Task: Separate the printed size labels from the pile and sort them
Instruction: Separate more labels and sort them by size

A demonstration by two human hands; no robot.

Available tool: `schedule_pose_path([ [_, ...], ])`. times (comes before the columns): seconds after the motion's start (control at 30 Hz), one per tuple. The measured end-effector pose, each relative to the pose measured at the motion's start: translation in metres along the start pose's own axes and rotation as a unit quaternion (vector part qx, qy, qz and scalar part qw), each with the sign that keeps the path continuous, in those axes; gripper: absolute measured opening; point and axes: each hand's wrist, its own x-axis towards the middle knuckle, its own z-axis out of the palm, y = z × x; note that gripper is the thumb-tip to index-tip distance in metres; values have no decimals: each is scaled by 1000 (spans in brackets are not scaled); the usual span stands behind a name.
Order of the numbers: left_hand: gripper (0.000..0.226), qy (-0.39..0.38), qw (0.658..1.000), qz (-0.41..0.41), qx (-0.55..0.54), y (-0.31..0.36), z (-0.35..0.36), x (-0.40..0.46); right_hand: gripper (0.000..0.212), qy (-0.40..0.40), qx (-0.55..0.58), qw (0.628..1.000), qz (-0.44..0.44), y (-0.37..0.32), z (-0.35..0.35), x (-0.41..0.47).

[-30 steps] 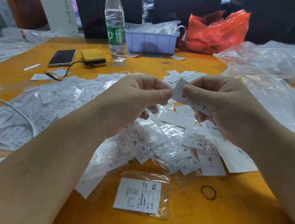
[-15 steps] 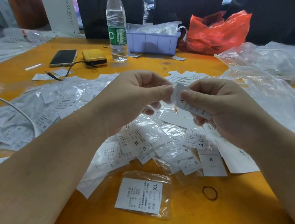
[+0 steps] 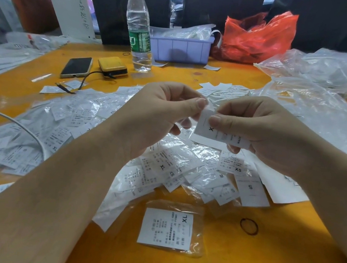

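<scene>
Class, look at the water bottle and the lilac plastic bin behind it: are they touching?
Cannot tell. In the head view the water bottle overlaps the left end of the lilac bin, standing in front of it, so any gap between them is hidden.

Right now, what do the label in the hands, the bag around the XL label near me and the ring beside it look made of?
Held label: matte white paper or woven tape, unclear which; it bends softly between left hand and right hand. XL bag: thin clear plastic film, glossy and crinkled. Ring: probably a rubber band, a thin dark loop lying flat.
</scene>
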Motion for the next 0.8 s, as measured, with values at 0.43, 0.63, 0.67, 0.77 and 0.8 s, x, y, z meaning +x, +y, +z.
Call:
schedule_pose_path([
  [0.43, 11, -38, 999, -2, 18, 3, 1, -2, 15, 8, 8, 1000, -10, -2, 0, -1],
  [0.63, 15, -24, 1000, -15, 11, 3, 0, -2, 24, 13, 6, 1000, -15, -4, -2, -2],
  [0.67, 14, -21, 1000, -16, 14, 3, 0, -1, 24, 6, -5, 1000, -13, -4, -2, -2],
  [0.77, 12, -13, 1000, -13, 13, 1, 0, -1, 28, -22, -33, 999, -11, -5, -1, -3],
  [0.8, 11, -12, 1000, -12, 10, 1, -1, -1, 28, -26, -34, 999, -11, -5, 0, -4],
])
